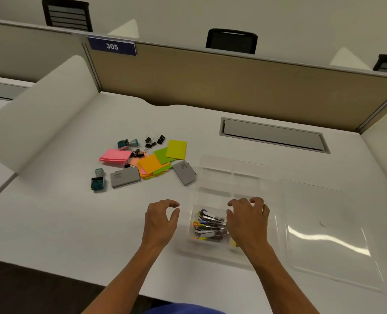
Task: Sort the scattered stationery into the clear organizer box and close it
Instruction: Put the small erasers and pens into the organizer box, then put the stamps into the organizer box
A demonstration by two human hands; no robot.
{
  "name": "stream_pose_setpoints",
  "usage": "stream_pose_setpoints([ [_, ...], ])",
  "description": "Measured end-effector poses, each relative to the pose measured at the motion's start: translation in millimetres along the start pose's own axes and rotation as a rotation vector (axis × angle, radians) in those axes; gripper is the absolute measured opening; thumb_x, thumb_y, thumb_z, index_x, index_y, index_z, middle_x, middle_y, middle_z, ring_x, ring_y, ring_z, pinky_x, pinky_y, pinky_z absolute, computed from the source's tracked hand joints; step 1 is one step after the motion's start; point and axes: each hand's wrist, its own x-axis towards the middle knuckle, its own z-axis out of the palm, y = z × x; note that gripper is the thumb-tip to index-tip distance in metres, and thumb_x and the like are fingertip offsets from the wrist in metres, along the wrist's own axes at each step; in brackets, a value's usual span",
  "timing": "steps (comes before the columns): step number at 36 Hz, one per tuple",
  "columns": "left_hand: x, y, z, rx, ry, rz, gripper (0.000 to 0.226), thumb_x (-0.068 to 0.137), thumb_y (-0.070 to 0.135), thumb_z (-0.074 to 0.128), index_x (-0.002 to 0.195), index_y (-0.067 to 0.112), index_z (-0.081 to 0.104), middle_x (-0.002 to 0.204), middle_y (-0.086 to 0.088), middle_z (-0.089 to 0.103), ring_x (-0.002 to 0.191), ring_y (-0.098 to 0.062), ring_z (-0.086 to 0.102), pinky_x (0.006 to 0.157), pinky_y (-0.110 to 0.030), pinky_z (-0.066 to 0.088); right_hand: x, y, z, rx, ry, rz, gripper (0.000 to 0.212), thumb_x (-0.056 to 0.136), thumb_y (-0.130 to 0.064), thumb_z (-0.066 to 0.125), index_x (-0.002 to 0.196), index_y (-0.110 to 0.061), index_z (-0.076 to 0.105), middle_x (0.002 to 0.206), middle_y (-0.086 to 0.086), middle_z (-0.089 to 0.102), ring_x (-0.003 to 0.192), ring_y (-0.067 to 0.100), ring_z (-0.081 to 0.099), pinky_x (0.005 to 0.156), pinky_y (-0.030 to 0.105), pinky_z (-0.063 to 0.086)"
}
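Lower centre, the left hand (162, 219) hovers loosely curled beside the clear organizer box (231, 177); the right hand (248, 219) hangs over its staplers (210, 225).

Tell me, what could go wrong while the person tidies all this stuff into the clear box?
The small binder clips lie in a loose cluster, so some could get missed or slip from the fingers. The sticky note pads overlap in a pile, so grabbing one might drag others along. The lid lies flat near the desk's front edge and is nearly invisible, so the right hand might bump it off.
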Motion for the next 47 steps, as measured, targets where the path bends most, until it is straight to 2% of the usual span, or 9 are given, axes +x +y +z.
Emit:
stream_pose_setpoints([
  [2,2,-6,-7,0.008,0.011,-0.006,0.014,0.091,0.023,0.064,0.104,0.027,0.068,0.107,0.011,0.068,0.109,-0.014,0.055,0.095,-0.040,0.046,4,-13,-1,0.089,-0.031,-0.034,0.031,0.093,-0.034,0.058,0.123,-0.029,0.063,0.127,-0.004,0.064,0.126,0.026,0.043,0.102,0.040,0.036],
  [5,5,-15,-16,0.005,0.022,-0.019,0.014,0.091,0.023,0.064,0.104,0.027,0.067,0.107,0.012,0.068,0.108,-0.014,0.057,0.096,-0.043,0.046,9,-32,-1,0.231,-0.090,-0.082,0.049,0.096,-0.034,0.054,0.143,-0.026,0.042,0.147,0.000,0.045,0.132,0.023,0.041,0.107,0.037,0.038],
  [8,10,-26,-26,-0.007,0.031,-0.037,0.014,0.090,0.023,0.065,0.104,0.028,0.066,0.107,0.013,0.067,0.108,-0.014,0.057,0.097,-0.043,0.047,13,-50,1,0.324,-0.090,-0.137,0.061,0.096,-0.032,0.054,0.151,-0.025,0.028,0.153,0.002,0.034,0.136,0.023,0.038,0.107,0.040,0.043],
  [12,17,-39,-41,-0.012,0.036,-0.054,0.015,0.091,0.024,0.064,0.105,0.029,0.065,0.103,0.018,0.062,0.106,-0.011,0.056,0.096,-0.039,0.048,19,-75,2,0.338,-0.080,-0.195,0.068,0.095,-0.032,0.056,0.153,-0.025,0.023,0.156,0.004,0.030,0.141,0.024,0.033,0.111,0.041,0.040],
  [18,28,-56,-61,-0.019,0.052,-0.077,0.017,0.091,0.024,0.065,0.107,0.029,0.065,0.110,0.013,0.064,0.108,-0.012,0.055,0.097,-0.039,0.046,27,-111,5,0.297,-0.086,-0.281,0.069,0.094,-0.035,0.058,0.152,-0.023,0.023,0.158,0.006,0.029,0.141,0.025,0.034,0.110,0.039,0.039],
  [28,54,-93,-94,-0.005,0.131,-0.066,0.022,0.087,0.019,0.070,0.107,0.025,0.066,0.116,0.004,0.065,0.111,-0.017,0.056,0.097,-0.039,0.046,40,-161,24,0.281,-0.202,-0.379,0.064,0.096,-0.038,0.054,0.152,-0.027,0.025,0.160,0.002,0.022,0.146,0.022,0.025,0.114,0.037,0.032],
  [36,81,-124,-115,0.048,0.181,-0.131,0.039,0.082,0.017,0.075,0.118,0.021,0.062,0.136,-0.006,0.051,0.125,-0.029,0.041,0.100,-0.050,0.045,51,-190,35,0.258,-0.271,-0.398,0.063,0.096,-0.040,0.052,0.152,-0.029,0.025,0.160,0.001,0.021,0.143,0.022,0.029,0.113,0.036,0.034],
  [44,108,-152,-116,0.109,0.276,-0.138,0.056,0.077,0.019,0.079,0.128,0.018,0.054,0.143,-0.007,0.040,0.131,-0.028,0.035,0.104,-0.051,0.042,70,-212,42,0.224,-0.323,-0.421,0.064,0.096,-0.042,0.052,0.152,-0.030,0.023,0.161,0.001,0.021,0.142,0.024,0.032,0.112,0.038,0.036],
  [47,114,-164,-113,0.154,0.270,-0.113,0.058,0.080,0.021,0.075,0.132,0.018,0.049,0.146,-0.008,0.036,0.136,-0.032,0.031,0.107,-0.056,0.038,84,-223,42,0.214,-0.326,-0.451,0.063,0.096,-0.040,0.054,0.151,-0.029,0.026,0.160,0.002,0.021,0.139,0.026,0.036,0.107,0.040,0.041],
])
